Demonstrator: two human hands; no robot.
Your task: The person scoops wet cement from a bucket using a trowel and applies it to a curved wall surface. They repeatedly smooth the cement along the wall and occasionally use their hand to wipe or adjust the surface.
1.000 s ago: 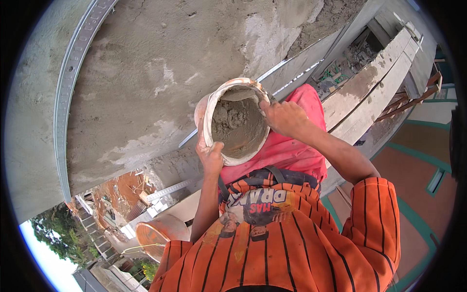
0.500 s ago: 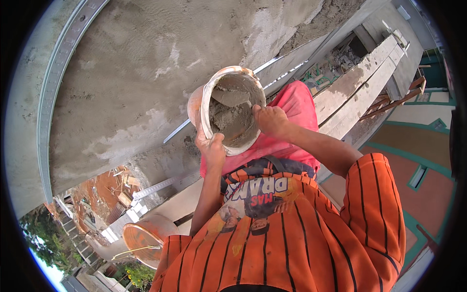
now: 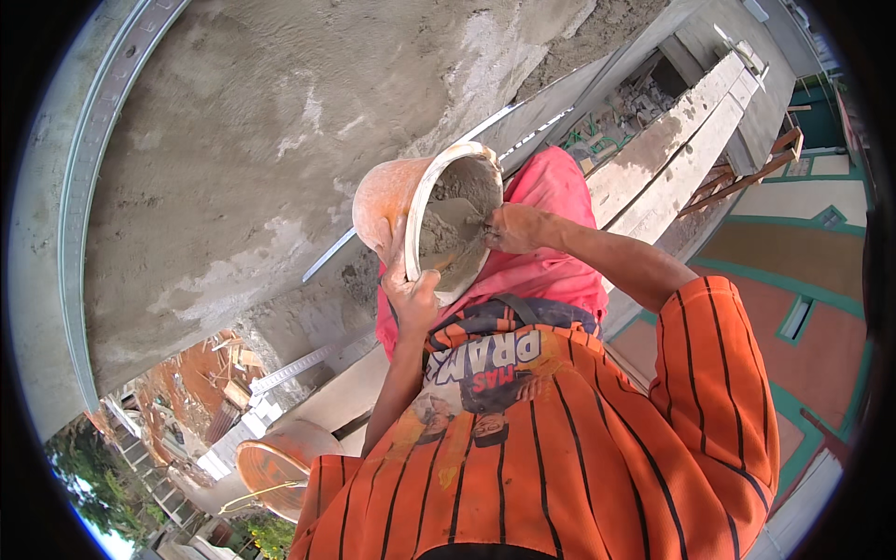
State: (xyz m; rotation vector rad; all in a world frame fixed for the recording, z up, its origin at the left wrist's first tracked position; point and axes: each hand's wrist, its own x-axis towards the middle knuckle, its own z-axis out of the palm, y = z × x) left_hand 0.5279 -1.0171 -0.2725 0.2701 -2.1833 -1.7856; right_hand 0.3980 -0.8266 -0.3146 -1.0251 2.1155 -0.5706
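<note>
Bucket (image 3: 383, 201), orange with a pale rim: tilted, mouth turned toward the person, held above the pink trousers (image 3: 558, 196) and in front of the plastered wall (image 3: 224, 177). Wet grey mortar (image 3: 435, 239) inside. Left hand (image 3: 412, 291): fingers grasping the near rim, thumb over the edge. Right hand (image 3: 515, 229): at the opposite side of the mouth, fingers clenched on a trowel (image 3: 452, 214), blade in the mortar; handle hidden by the fist. Second bucket (image 3: 306, 441) at lower left, beside the orange striped shirt (image 3: 523, 457). Planks (image 3: 686, 140) at upper right.
</note>
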